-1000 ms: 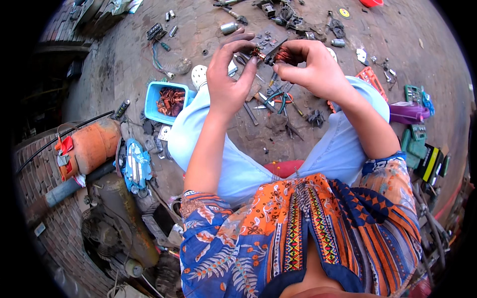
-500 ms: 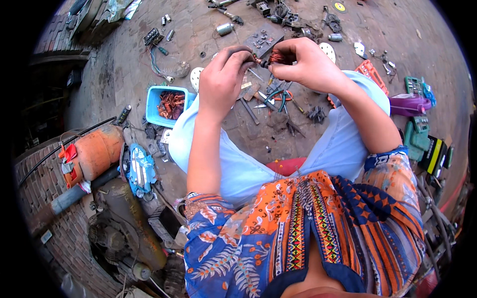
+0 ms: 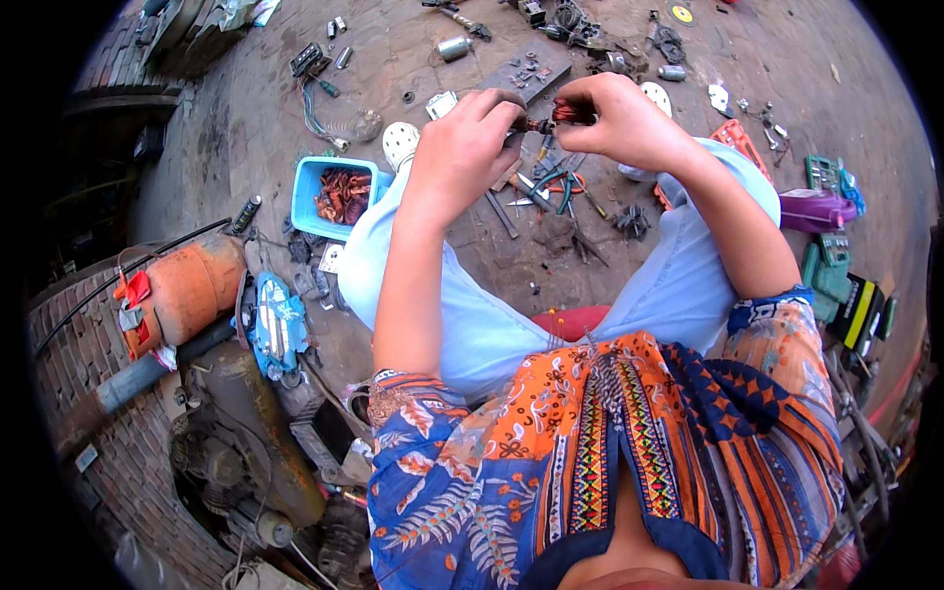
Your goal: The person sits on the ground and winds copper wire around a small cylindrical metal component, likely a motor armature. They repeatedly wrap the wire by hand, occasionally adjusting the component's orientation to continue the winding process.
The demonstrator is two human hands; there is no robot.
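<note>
Both hands are raised in front of me, fingertips close together. Pinched in my left hand (image 3: 466, 149) is a small motor armature (image 3: 540, 126), its dark shaft end and copper-coloured ring pointing toward the other hand. My right hand (image 3: 627, 122) is closed round reddish copper wire (image 3: 568, 111); whether this wire is still joined to the armature is hidden by the fingers. Below the hands, pliers with orange and green handles (image 3: 564, 187) lie on the ground among other hand tools. A blue plastic bin (image 3: 307, 208) with copper scrap (image 3: 344, 197) stands beside my left leg.
Beyond my hands lies a flat metal block (image 3: 544, 75) with small pieces on it. Motor cans (image 3: 453, 48) and wiring are scattered farther off. An orange gas cylinder (image 3: 199, 288) stands left. Right are a purple case (image 3: 818, 209) and an orange tool tray (image 3: 744, 149).
Both hands shift slightly to the right, and the part between them turns a little. The surroundings move slightly in the picture. Each hand keeps its hold.
</note>
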